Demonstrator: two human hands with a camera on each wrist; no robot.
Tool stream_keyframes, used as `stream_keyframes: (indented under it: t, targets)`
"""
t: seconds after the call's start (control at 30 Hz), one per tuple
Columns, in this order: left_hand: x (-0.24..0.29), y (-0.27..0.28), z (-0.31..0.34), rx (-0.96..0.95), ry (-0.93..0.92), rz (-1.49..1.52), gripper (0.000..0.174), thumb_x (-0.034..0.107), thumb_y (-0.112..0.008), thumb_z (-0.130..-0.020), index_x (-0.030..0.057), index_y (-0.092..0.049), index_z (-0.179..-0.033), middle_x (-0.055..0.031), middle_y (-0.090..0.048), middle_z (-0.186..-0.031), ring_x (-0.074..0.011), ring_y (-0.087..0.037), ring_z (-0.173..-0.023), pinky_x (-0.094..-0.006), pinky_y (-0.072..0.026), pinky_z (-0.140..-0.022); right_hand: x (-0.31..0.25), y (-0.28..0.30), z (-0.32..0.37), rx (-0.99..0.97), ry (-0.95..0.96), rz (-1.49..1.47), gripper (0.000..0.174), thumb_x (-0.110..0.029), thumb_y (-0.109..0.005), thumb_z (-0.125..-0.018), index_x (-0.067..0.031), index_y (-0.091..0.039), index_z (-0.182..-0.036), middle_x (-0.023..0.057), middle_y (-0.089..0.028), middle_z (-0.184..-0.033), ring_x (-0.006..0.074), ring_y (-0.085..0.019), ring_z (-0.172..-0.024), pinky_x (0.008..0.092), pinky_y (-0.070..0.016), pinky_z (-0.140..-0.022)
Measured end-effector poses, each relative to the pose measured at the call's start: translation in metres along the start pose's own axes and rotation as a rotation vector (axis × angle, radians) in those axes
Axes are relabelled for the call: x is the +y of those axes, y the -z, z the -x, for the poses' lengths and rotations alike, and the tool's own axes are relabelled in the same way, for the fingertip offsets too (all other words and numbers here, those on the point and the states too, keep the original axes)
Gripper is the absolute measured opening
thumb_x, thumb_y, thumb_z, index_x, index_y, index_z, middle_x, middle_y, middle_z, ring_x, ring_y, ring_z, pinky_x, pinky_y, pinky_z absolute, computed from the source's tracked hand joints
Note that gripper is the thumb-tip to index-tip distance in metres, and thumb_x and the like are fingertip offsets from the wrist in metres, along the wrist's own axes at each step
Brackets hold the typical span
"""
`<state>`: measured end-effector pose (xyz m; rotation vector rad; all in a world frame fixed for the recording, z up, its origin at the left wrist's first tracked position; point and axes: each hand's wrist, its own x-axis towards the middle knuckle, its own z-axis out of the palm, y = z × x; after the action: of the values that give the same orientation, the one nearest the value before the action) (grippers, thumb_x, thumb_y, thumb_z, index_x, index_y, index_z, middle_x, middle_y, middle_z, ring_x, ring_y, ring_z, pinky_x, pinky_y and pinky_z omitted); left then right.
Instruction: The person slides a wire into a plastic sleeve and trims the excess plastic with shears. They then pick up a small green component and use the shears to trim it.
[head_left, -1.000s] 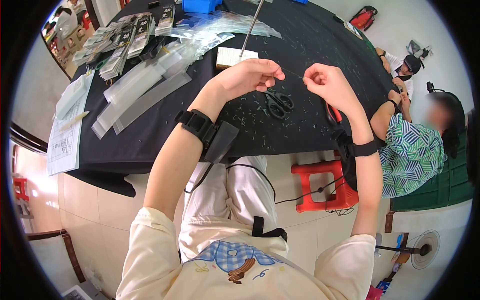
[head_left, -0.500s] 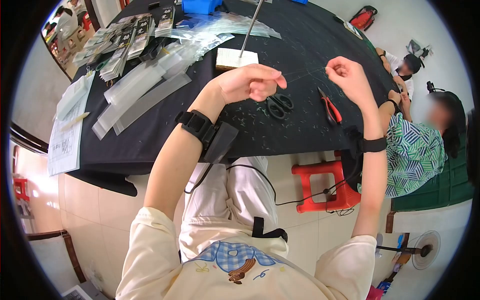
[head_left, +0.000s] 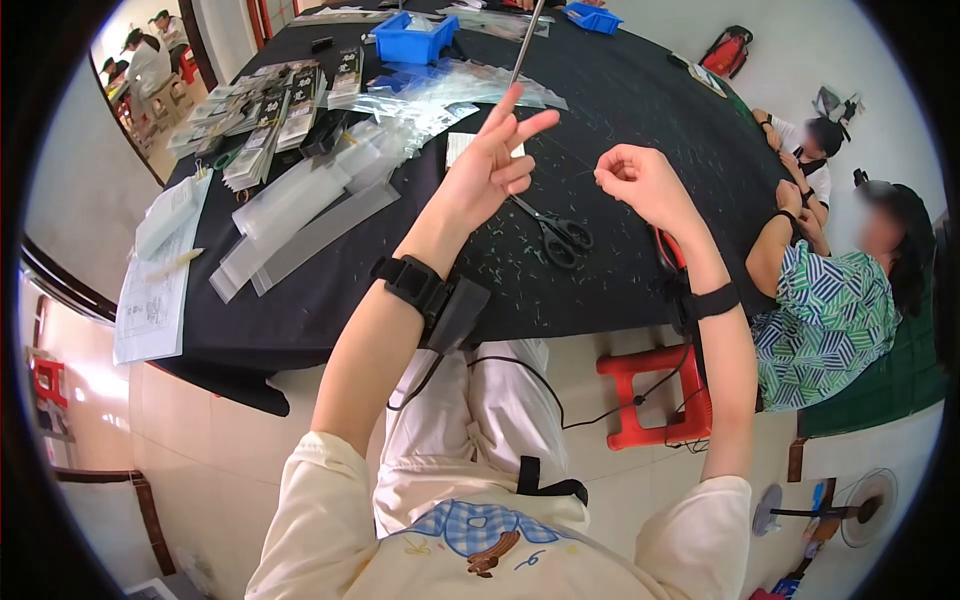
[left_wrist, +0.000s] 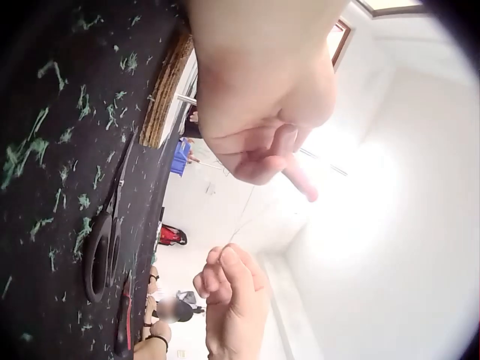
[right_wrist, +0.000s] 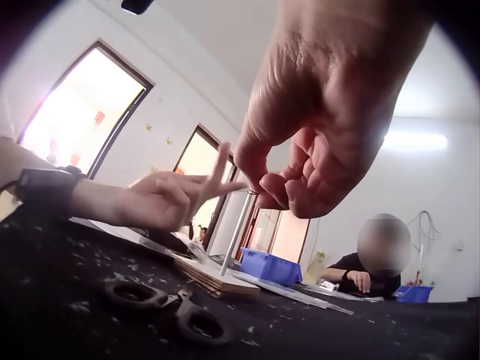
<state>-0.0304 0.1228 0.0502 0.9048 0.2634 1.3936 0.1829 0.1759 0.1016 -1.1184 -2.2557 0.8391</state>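
Above the black cloth-covered surface point(head_left: 640, 100), the bare right hand point(head_left: 647, 187) pinches a thin pale thread point(left_wrist: 238, 228) between its fingertips, probably because so fine a strand needs a precise hold. The thread lies in the gap between the 2 hands. The bare left hand point(head_left: 486, 172) spreads 2 fingers and bends others (I cannot tell whether they grip the thread). Black-handled metal scissors point(head_left: 547, 223) lie below among green clippings point(left_wrist: 36, 154), perhaps for easy reach. Beyond, a slim metal rod point(right_wrist: 238, 233) stands on a layered wooden block point(right_wrist: 204, 277), whose flat base seemingly keeps it upright.
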Motion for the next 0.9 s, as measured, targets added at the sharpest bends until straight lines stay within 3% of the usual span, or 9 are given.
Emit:
stream_keyframes:
  t: [0.1,0.23,0.3,0.4,0.43,0.5,0.67,0.73,0.9]
  targets:
    - [-0.002,0.000,-0.005,0.163,-0.023,-0.295,0.052,0.024,-0.036,-0.097,0.0203,-0.016,-0.144,-0.0055,-0.056,-0.117,-0.0081,-0.038,-0.070,-0.0216,-0.0360,-0.064,-0.007,-0.008,0.017,-0.081,0.039,-0.063,0.013,-0.011,-0.062,-0.080,0.0020,-0.061,-0.083,0.0020,-0.061,-0.069,0.0061,-0.057,-0.064,0.0209,-0.0455,-0.059]
    - [-0.009,0.013,-0.009,0.055,-0.025,-0.312,0.052,0.023,-0.036,-0.097,0.0180,-0.015,-0.145,-0.0070,-0.056,-0.117,-0.0083,-0.043,-0.077,-0.0237,-0.0369,-0.068,-0.019,-0.027,0.039,-0.187,0.023,-0.104,0.008,-0.006,-0.061,-0.077,0.0010,-0.060,-0.079,0.0011,-0.059,-0.068,0.0056,-0.054,-0.061,0.0217,-0.0449,-0.058]
    - [-0.008,0.011,-0.008,0.030,-0.019,-0.326,0.056,0.031,-0.039,-0.096,0.0195,-0.014,-0.145,-0.0075,-0.054,-0.122,-0.0124,-0.049,-0.091,-0.0286,-0.0366,-0.078,-0.016,-0.038,0.045,-0.208,0.054,-0.109,0.009,-0.006,-0.062,-0.076,0.0016,-0.059,-0.077,0.0021,-0.059,-0.064,0.0064,-0.054,-0.058,0.0222,-0.0440,-0.055]
    - [-0.009,-0.001,-0.002,-0.029,0.013,-0.272,0.062,0.042,-0.041,-0.093,0.0209,-0.013,-0.145,-0.0081,-0.047,-0.132,-0.0189,-0.045,-0.113,-0.0334,-0.0329,-0.088,-0.018,-0.051,0.049,-0.258,0.075,-0.091,0.010,-0.007,-0.063,-0.075,0.0019,-0.059,-0.076,0.0045,-0.059,-0.061,0.0090,-0.054,-0.055,0.0237,-0.0437,-0.053]
    - [-0.009,-0.003,-0.001,-0.030,0.012,-0.272,0.062,0.042,-0.041,-0.093,0.0209,-0.013,-0.145,-0.0081,-0.047,-0.132,-0.0189,-0.045,-0.113,-0.0334,-0.0329,-0.088,-0.021,-0.054,0.050,-0.268,0.084,-0.081,0.010,-0.007,-0.063,-0.074,0.0019,-0.059,-0.076,0.0048,-0.059,-0.062,0.0096,-0.054,-0.055,0.0242,-0.0441,-0.053]
    - [-0.008,-0.007,0.000,-0.148,0.081,-0.123,0.067,0.050,-0.041,-0.091,0.0222,-0.011,-0.145,-0.0070,-0.035,-0.142,-0.0227,-0.033,-0.126,-0.0374,-0.0276,-0.096,-0.031,-0.059,0.051,-0.304,0.073,-0.051,0.010,-0.006,-0.063,-0.072,0.0026,-0.058,-0.074,0.0068,-0.059,-0.064,0.0123,-0.056,-0.058,0.0262,-0.0456,-0.056]
    - [-0.009,-0.007,0.000,-0.192,0.093,-0.123,0.066,0.051,-0.037,-0.092,0.0188,-0.015,-0.145,-0.0055,-0.023,-0.148,-0.0246,-0.027,-0.131,-0.0404,-0.0233,-0.104,-0.038,-0.074,0.049,-0.310,0.150,-0.045,0.011,-0.006,-0.062,-0.071,0.0037,-0.058,-0.073,0.0095,-0.059,-0.065,0.0155,-0.057,-0.058,0.0278,-0.0466,-0.057]
    - [-0.010,-0.004,-0.002,-0.208,0.092,-0.177,0.066,0.052,-0.036,-0.092,0.0169,-0.017,-0.144,-0.0052,-0.020,-0.149,-0.0252,-0.025,-0.132,-0.0412,-0.0213,-0.106,-0.040,-0.080,0.050,-0.340,0.228,-0.059,0.008,-0.004,-0.061,-0.075,0.0025,-0.057,-0.075,0.0043,-0.057,-0.065,0.0078,-0.052,-0.055,0.0240,-0.0429,-0.052]
    - [-0.014,-0.001,-0.004,-0.178,0.105,-0.156,0.060,0.045,-0.031,-0.095,0.0082,-0.021,-0.142,-0.0059,-0.019,-0.149,-0.0268,-0.025,-0.133,-0.0418,-0.0224,-0.107,-0.050,-0.083,0.057,-0.312,0.302,0.014,0.007,-0.003,-0.061,-0.075,0.0023,-0.056,-0.075,0.0055,-0.057,-0.067,0.0096,-0.053,-0.054,0.0242,-0.0433,-0.052]
